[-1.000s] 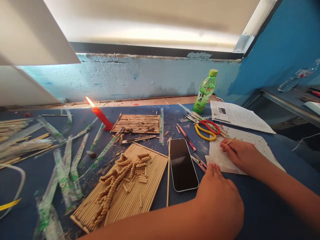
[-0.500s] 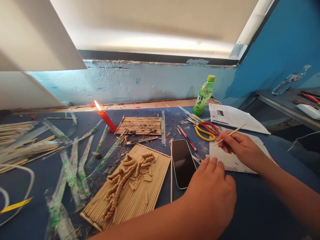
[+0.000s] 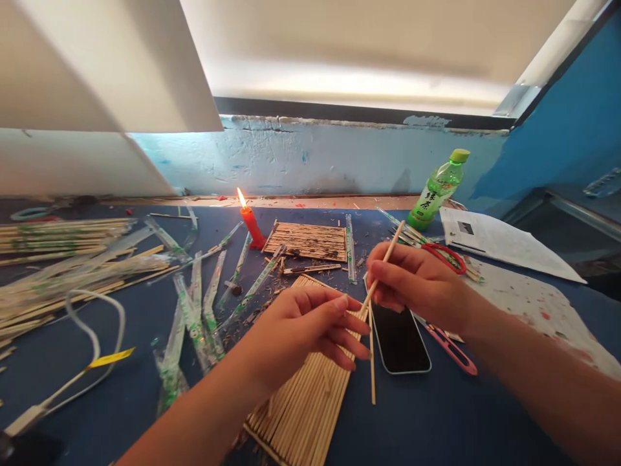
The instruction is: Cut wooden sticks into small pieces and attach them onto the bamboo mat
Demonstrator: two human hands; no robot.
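My right hand (image 3: 412, 275) pinches a thin wooden chopstick (image 3: 385, 265), which slants down to the left. My left hand (image 3: 315, 323) hovers above a panel of sticks laid side by side (image 3: 303, 414), palm turned inward and fingers stretched apart. The chopstick's lower end meets or nearly meets the left fingertips; contact is hard to tell. Beneath the hands, a loose chopstick (image 3: 372, 369) lies between the panel and a dark-screened phone (image 3: 400, 343). My left hand and forearm hide much of the panel, including the ridged pieces on it.
A lit red candle (image 3: 251, 226) stands behind a smaller stick panel's left edge (image 3: 305, 241). Plastic wrappers (image 3: 194, 314) and a white cable (image 3: 94, 330) lie left. Right are a green bottle (image 3: 436, 191), red-handled scissors (image 3: 449, 257), a pink cutter (image 3: 453, 353) and papers (image 3: 509, 243).
The view has swung left. My left hand has risen from beside the phone and opened over the panel. My right hand has brought the chopstick left, off the stained paper, to meet it.
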